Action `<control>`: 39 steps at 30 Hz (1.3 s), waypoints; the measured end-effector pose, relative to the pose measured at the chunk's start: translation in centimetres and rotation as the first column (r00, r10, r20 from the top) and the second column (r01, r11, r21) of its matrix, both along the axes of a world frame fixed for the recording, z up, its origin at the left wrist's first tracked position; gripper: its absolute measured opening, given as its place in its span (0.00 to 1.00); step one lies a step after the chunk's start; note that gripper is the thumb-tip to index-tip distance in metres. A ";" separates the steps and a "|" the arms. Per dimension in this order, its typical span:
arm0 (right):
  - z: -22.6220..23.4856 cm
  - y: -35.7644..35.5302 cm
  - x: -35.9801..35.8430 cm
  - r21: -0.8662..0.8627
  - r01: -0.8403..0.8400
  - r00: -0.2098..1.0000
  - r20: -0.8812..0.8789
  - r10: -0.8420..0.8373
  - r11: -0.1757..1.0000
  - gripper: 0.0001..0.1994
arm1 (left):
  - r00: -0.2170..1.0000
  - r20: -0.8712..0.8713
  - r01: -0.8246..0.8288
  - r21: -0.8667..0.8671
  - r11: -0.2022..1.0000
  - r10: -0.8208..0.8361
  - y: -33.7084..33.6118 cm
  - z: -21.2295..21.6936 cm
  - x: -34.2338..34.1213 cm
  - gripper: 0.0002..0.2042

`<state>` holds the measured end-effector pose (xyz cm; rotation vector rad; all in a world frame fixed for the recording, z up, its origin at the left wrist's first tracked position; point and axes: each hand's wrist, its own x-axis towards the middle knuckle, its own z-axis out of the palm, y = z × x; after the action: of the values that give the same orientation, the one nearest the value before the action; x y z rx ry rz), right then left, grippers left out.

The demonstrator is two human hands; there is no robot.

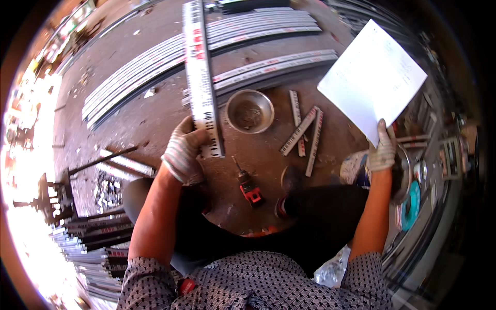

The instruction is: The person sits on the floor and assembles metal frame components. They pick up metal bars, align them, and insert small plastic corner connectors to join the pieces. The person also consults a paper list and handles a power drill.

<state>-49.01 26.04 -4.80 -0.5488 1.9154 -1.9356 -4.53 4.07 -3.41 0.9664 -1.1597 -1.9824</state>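
Observation:
My gloved left hand grips the near end of a long aluminium profile, which is wrapped in white film with red and black print. The profile points away from me, past the top edge of the view. In my gloved right hand is a white sheet of paper, pinched at its lower corner with the thumb on top; faint writing shows on it. Between my feet lies a red and black cordless drill, its bit toward the profile. A steel bowl with small metal pieces inside stands right of the profile.
Rows of long profiles lie on the floor ahead. Several short profile offcuts rest right of the bowl. At my left are a dark metal stand and stacked profiles. A teal ring-shaped roll sits at my right.

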 end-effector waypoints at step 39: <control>0.2 12.3 0.6 0.223 0.284 0.839 -0.529 -0.129 0.933 0.21 | 0.960 -0.264 0.148 0.203 0.968 -0.091 -0.1 -1.0 -0.9 0.21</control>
<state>-48.40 38.36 -4.60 -0.8563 2.6407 -1.6833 -5.42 4.00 -4.42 0.7344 -0.8881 -2.2935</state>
